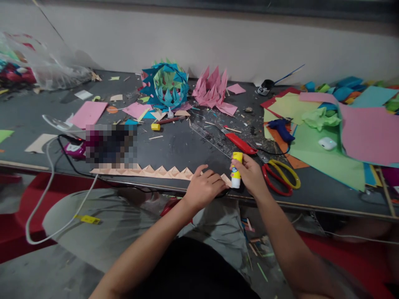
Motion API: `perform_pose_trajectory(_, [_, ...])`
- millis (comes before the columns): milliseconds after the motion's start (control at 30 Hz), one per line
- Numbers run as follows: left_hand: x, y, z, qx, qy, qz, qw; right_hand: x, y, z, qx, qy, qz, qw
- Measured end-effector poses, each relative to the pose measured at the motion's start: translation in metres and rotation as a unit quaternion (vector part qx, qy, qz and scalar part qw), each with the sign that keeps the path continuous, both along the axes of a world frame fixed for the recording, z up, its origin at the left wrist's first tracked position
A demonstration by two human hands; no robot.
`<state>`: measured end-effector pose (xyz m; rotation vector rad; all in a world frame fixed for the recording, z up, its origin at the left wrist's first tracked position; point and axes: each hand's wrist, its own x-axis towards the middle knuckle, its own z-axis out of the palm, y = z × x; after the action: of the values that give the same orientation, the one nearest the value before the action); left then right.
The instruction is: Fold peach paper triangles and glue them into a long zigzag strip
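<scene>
Dark worktable point(187, 145) against a pale wall, littered with paper scraps. Landmark: the folded zigzag paper strip point(146, 170) lying along the near table edge.

My left hand point(204, 187) is curled flat on the strip's right end, fingers closed down, pinning it. My right hand point(251, 174) is just right of that end, fingers wrapped tight round a glue stick point(236, 171), held upright with its yellow end up, lower end at the strip's last fold. Can't tell whether the cap is on or off.

My read on doing this well: keep the left hand's pressure close to the glued tab so the pleats don't spring, apply a thin even pass, stay off the table surface.

Right of the strip: red-and-yellow scissors point(280, 176). Beyond it: red utility knife point(240, 143), blue glue gun point(282, 128), a blue-green paper ball point(165, 85) and a pink spiky paper piece point(213, 89). Far right: loose coloured sheets point(368, 133).

Writing: glue stick label has print, too small to read. Nothing else legible; one patch left of centre is blurred out.
</scene>
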<state>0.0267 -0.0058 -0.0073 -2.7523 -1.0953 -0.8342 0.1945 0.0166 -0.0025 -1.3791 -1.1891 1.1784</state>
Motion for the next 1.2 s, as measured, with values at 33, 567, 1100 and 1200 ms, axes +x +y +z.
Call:
perform_pose_trajectory(33, [0.000,0.000,0.000,-0.001,0.000,-0.001,1.000,-0.001,0.000,-0.001,0.004,0.015,-0.023,1.000])
perform_pose_trajectory(567, [-0.001,0.000,-0.003,0.003,-0.003,-0.002,1.000,0.002,0.004,0.004,0.031,-0.120,0.094,0.988])
perform_pose_trajectory(1100, [-0.065,0.056,0.054,-0.048,-0.012,0.123,0.991,-0.037,0.051,0.043,0.338,-0.524,0.259,0.738])
perform_pose_trajectory(1200, [-0.103,0.113,0.066,-0.125,0.056,0.303,0.943,-0.056,0.053,0.024,0.386,-0.391,0.257,0.795])
